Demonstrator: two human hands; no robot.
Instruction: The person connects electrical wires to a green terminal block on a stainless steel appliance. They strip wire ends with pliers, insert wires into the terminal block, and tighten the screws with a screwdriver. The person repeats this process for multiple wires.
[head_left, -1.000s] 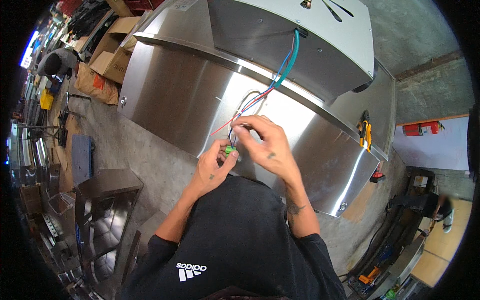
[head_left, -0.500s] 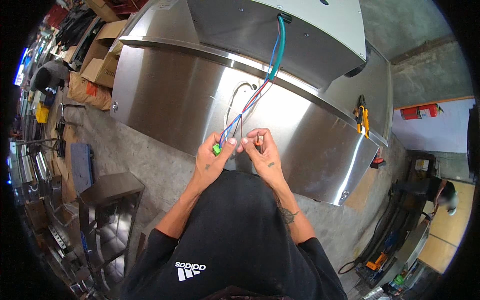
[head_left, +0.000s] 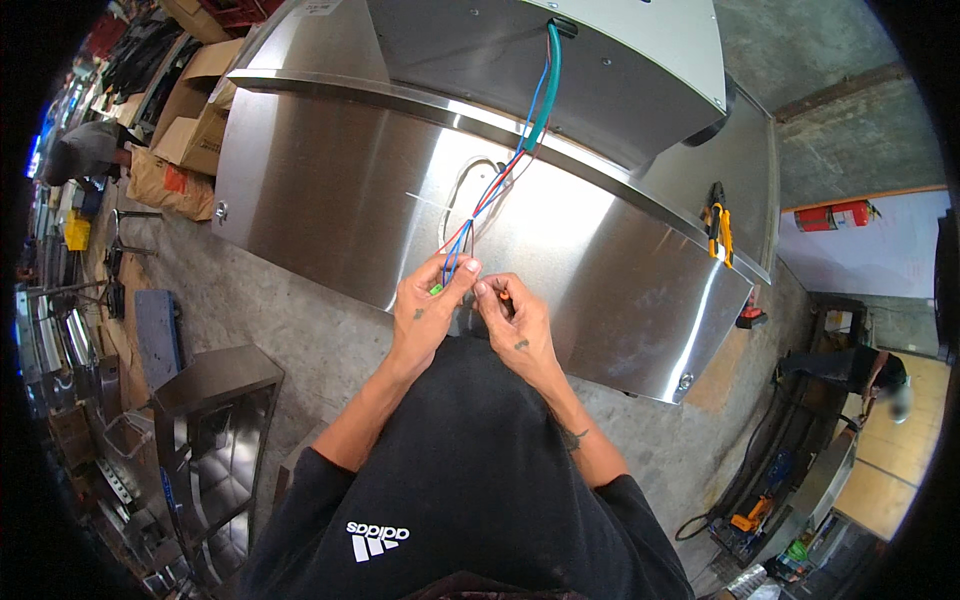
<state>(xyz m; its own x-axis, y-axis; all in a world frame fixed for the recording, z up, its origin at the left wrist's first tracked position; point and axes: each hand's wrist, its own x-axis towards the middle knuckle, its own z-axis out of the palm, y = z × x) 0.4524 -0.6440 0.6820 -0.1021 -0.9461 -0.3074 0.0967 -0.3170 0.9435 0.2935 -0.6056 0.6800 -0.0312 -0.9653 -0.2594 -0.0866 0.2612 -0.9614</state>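
Note:
My left hand (head_left: 420,312) is closed in a pinch on a small green terminal connector (head_left: 436,290), mostly covered by the fingers. Thin red, blue and dark wires (head_left: 473,212) run down into that grip from a teal sheathed cable (head_left: 545,95). Just beside it, my right hand (head_left: 522,325) has thumb and index finger pressed together near the wire ends. A slim tool with an orange part (head_left: 505,296) lies within its curled fingers; its exact kind is hidden. Whether the right fingertips also pinch a wire cannot be made out.
A shiny steel panel (head_left: 330,190) spans the space ahead, under a grey-and-white housing (head_left: 620,80). A pale cable (head_left: 456,195) loops from a hole in it. Yellow-and-black pliers (head_left: 718,232) rest at its right. A steel frame (head_left: 215,385) stands left; people work at both sides.
My hands have drawn closer together. My left fingers cover more of the green connector, and my right fingers have curled further round the orange-marked tool. The wires have shifted slightly left.

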